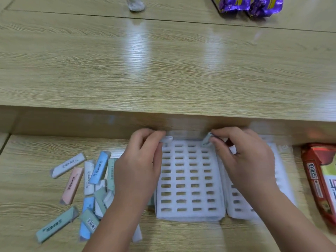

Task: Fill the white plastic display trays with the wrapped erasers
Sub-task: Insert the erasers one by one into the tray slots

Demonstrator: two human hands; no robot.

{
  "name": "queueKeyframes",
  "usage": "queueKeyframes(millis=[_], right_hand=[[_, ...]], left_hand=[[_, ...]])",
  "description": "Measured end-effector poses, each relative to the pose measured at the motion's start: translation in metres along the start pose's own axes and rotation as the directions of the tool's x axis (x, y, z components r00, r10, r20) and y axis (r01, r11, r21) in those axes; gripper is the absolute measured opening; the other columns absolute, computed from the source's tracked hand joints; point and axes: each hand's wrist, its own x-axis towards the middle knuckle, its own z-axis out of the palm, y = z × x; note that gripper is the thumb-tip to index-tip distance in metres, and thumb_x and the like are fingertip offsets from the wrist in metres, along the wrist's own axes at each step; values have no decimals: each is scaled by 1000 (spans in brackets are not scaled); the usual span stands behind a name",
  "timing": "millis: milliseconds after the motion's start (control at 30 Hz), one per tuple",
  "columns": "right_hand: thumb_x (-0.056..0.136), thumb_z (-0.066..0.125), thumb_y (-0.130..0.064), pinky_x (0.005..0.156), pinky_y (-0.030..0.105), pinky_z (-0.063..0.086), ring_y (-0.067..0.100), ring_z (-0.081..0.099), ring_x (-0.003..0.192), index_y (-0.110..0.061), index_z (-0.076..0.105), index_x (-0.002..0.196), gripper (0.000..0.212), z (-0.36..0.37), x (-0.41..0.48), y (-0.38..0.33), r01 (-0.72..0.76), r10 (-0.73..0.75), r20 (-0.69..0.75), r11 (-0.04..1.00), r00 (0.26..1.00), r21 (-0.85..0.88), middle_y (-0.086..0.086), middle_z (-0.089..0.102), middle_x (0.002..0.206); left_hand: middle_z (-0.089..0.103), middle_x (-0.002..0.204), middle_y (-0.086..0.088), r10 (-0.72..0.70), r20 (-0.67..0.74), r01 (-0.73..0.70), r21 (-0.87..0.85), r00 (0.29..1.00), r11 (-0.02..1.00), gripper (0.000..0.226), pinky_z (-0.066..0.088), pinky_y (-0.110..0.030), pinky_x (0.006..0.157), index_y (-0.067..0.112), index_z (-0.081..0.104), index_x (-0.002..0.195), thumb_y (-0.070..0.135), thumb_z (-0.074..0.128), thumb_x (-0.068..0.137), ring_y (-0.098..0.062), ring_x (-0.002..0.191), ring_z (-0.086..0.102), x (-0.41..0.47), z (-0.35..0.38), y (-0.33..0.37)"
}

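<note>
Bare forearms (112,224) enter from the bottom edge and reach across the light wood-grain counter (27,197). The left grip (140,160) has thumb and forefinger closed on a small white piece (167,138) at the far left corner of the white plastic slotted tray (189,216); it is too blurred to tell whether this is an eraser. The right grip (245,160) pinches a grey-green wrapped eraser (206,141), which is tilted with its lower end at the tray's far right corner slot.

Wood grain shows through the tray's four columns of slots. The tray's far edge sits close to the riser of a raised wooden ledge (163,70). A second white slotted tray (236,202) lies just beside it on the right, partly under the right forearm.

A loose pile of wrapped erasers in blue, pink, white and green (87,186) sprawls left of the tray, with some under the left forearm. Open counter lies left of the pile and on its near side.

A red printed packet (316,184) lies near the counter's right edge, apart from the second tray. On the ledge's far edge sit purple foil packets (251,4) and a crumpled white lump (136,4).
</note>
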Motion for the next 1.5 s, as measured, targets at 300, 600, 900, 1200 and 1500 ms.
queueKeyframes(millis=[300,600,900,1200,1500], right_hand=[[88,73,-19,65,25,45,13,62,79,-20,76,101,13,2,-4,7,-8,8,-43,1000,999,-3,-13,71,85],[88,75,-14,60,28,45,26,62,84,-15,78,93,6,12,-10,9,72,-78,-70,994,994,-84,1,70,94],[96,61,-18,70,28,36,32,60,86,-13,75,111,22,2,-16,-10,97,-113,-77,977,991,-188,9,68,101],[94,61,-38,51,25,43,9,62,67,-30,68,106,16,40,-62,-152,31,-37,218,999,975,31,-14,65,87],[79,64,-54,40,21,27,16,65,61,-27,64,108,40,71,-104,-190,-99,208,410,957,888,-273,-8,63,90]], left_hand=[[65,111,-4,32,28,-34,74,999,997,31,47,-33,42,13,72,113,-1,70,86,-21,65,59,-1,0,1],[65,112,-4,50,32,-51,22,998,998,29,51,-35,48,13,72,116,3,66,90,-20,73,62,0,2,-2],[54,123,12,-80,117,103,-202,990,974,35,55,-30,73,25,60,136,24,49,102,-7,98,60,-17,-25,-11],[59,102,11,-360,40,361,-4,932,933,22,50,-24,73,24,72,109,18,68,88,-4,80,59,-81,-112,-102],[49,104,15,-360,298,315,189,884,930,39,45,-30,66,27,69,116,35,75,78,-16,95,57,-122,-144,-152]])
